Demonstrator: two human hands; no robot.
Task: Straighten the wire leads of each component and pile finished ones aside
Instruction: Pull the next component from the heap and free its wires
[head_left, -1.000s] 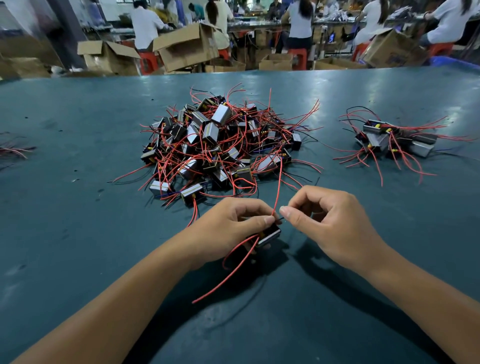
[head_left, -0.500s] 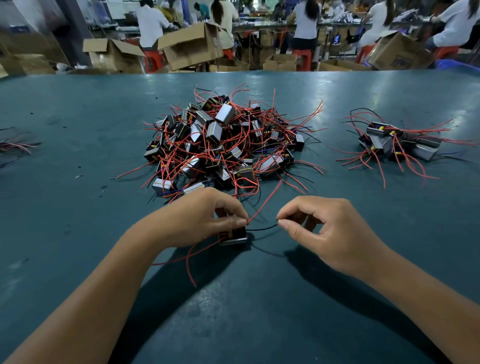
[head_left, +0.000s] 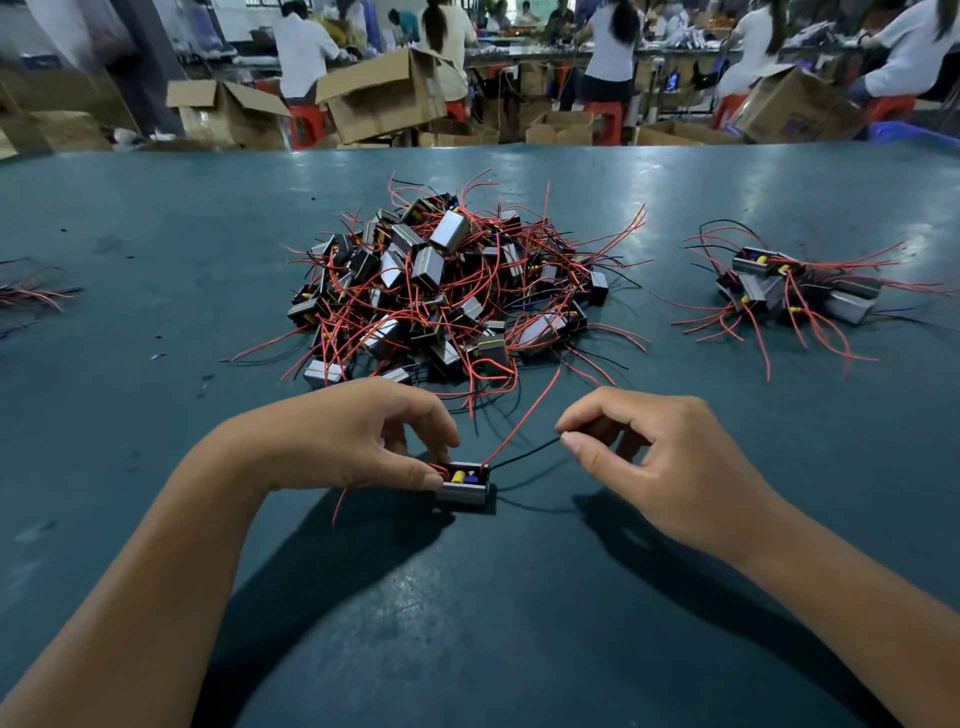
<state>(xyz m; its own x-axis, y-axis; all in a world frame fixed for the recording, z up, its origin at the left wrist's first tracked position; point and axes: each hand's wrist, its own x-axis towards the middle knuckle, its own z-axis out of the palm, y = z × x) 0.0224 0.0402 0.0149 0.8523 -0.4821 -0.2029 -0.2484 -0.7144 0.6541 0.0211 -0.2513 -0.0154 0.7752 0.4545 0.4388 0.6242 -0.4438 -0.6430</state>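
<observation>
Left hand (head_left: 343, 436) fingers grip boxed component (head_left: 462, 483) low on desk (head_left: 156, 249), nearer than half second ago. Right hand (head_left: 660, 462) pinches black lead (head_left: 524, 455), now drawn taut; red lead (head_left: 524, 415) angles away. Beyond: big unsorted heap (head_left: 447, 291), finished pile (head_left: 795, 291) far right. Cardboard boxes (head_left: 384, 93), seated workers (head_left: 301, 52) behind.
</observation>
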